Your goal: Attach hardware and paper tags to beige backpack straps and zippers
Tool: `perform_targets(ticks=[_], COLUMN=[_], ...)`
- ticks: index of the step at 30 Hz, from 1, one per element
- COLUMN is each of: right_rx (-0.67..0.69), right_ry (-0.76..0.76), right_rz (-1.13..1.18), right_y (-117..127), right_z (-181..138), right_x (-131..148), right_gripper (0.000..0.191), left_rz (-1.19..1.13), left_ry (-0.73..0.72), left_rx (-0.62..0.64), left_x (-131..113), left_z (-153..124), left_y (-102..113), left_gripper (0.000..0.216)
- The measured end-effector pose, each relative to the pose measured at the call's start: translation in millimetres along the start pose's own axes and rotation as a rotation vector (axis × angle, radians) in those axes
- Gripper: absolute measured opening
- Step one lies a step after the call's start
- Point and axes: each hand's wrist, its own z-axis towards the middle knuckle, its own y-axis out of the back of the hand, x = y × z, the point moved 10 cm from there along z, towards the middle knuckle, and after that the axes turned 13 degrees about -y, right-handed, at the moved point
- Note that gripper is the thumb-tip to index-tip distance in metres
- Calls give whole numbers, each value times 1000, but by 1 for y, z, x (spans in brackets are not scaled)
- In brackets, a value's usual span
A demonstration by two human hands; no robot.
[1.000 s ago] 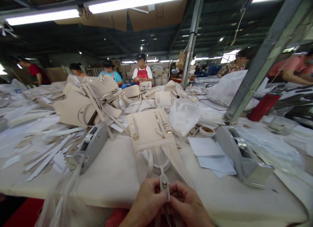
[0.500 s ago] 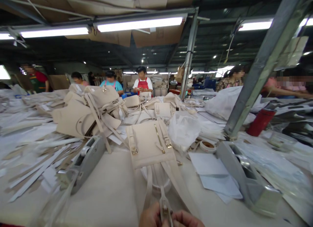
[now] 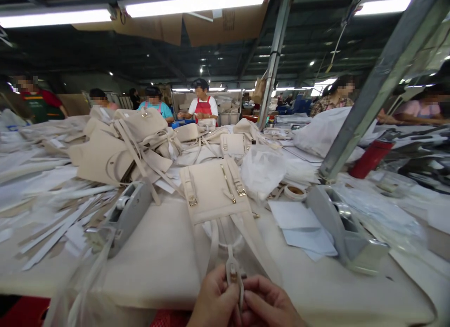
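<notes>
A beige leather-look bag [image 3: 211,186] with gold buckles and a zip lies on the table in front of me, its long straps trailing toward the near edge. Between my hands is a beige strap tab [image 3: 232,266] with a small gold metal fitting. My left hand [image 3: 216,296] pinches it from the left side. On the other side, my right hand [image 3: 269,299] has its thumb and fingers closed at the tab's lower part. The fingertips partly hide the strap's end.
Grey tape dispensers stand left [image 3: 128,219] and right [image 3: 346,231]. More beige bags [image 3: 101,153] are heaped at the left, near paper strips. White papers [image 3: 302,228], a tape roll [image 3: 294,193], a plastic bag [image 3: 263,172], a red bottle [image 3: 371,158] and a slanted metal post [image 3: 372,87] are at the right. Several people work beyond.
The view has tilted down, so more of my hands and the table's front edge show. Both hands keep hold of the strap tab.
</notes>
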Motion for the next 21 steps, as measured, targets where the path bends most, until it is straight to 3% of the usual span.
perform_targets(ticks=[6,12,17,19,21], right_rx=[-74,-186,-194,-187,-188], right_ry=[97,204,248,238,253], right_rz=[-72,-18,-64,-127,-211], right_y=[0,6,8,10,10], right_z=[-2,-7,-9,-9,-12], right_x=[11,24,26,24,26], right_gripper=[42,28,25,23,19], left_rz=[-53,-89,-107,-52,78], left_ry=[60,-187,-46,8,-44], left_rx=[33,52,59,21,-52], left_x=[6,-19,-6,-4,-13], left_z=[-3,-12,-18,-20,-20], left_y=[-6,-9,-9,0,16], left_gripper=[52,40,43,45,39])
